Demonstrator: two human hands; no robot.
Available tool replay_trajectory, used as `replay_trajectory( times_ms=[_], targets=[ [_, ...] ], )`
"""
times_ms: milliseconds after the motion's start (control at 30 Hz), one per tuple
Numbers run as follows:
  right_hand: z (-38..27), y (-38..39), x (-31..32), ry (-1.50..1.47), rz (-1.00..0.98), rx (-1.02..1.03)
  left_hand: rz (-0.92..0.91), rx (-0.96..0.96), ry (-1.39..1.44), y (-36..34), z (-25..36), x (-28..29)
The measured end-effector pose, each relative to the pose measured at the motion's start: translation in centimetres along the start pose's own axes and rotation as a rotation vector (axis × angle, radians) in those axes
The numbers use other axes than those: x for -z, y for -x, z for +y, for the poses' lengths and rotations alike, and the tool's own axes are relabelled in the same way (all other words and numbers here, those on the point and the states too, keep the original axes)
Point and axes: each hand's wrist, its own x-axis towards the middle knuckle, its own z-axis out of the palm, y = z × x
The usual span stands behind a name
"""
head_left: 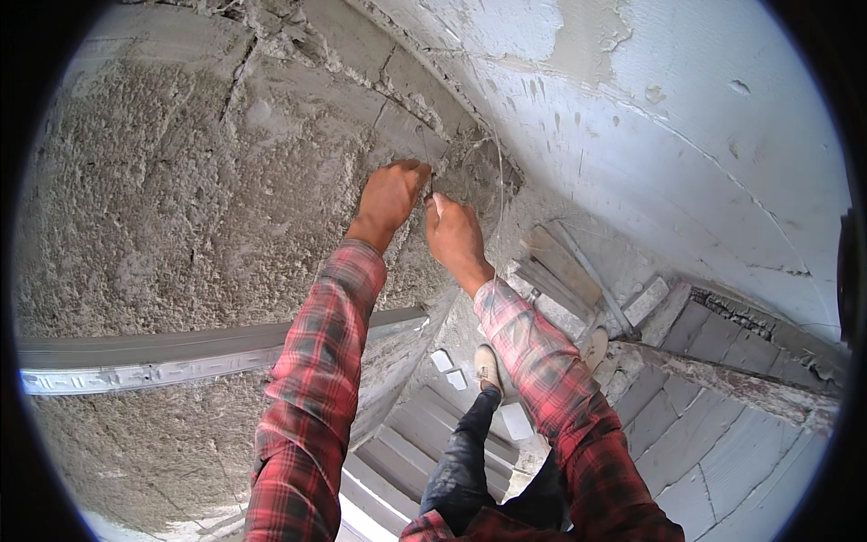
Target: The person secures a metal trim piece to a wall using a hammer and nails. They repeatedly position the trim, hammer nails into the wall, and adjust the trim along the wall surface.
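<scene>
Both my hands are raised close together in front of a rough, plastered wall (181,199), near its corner. My left hand (390,200) is closed, fingertips pinched toward the right and its back toward me. Just right of it and slightly lower, my right hand (456,237) is closed with the thumb on top. Between them shows a thin dark wire-like piece (431,186), which comes up out of my right hand. Whether the left fingertips grip its upper end is too small to tell. A thin pale string (500,181) hangs beside the right hand.
A long metal strip (153,370) runs across the wall at left. At right rises a smooth whitish wall (686,117). Below lie loose boards (564,262), a rough beam (722,375) and small white slabs (517,421). My shoe (488,367) stands among them.
</scene>
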Motion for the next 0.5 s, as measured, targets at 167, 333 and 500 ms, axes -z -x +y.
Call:
replay_trajectory(
  times_ms=[167,333,500],
  targets=[
    [-1.4,0.4,0.5,-0.049,-0.063,-0.131,0.058,0.05,0.044,0.2,0.5,0.3],
    [-3.6,0.8,2.5,0.025,-0.114,-0.136,0.146,0.145,0.093,0.1,1.6,0.4],
    [-4.3,2.3,4.0,0.011,-0.118,-0.092,0.311,0.353,0.289,0.4,3.7,-0.7]
  ],
)
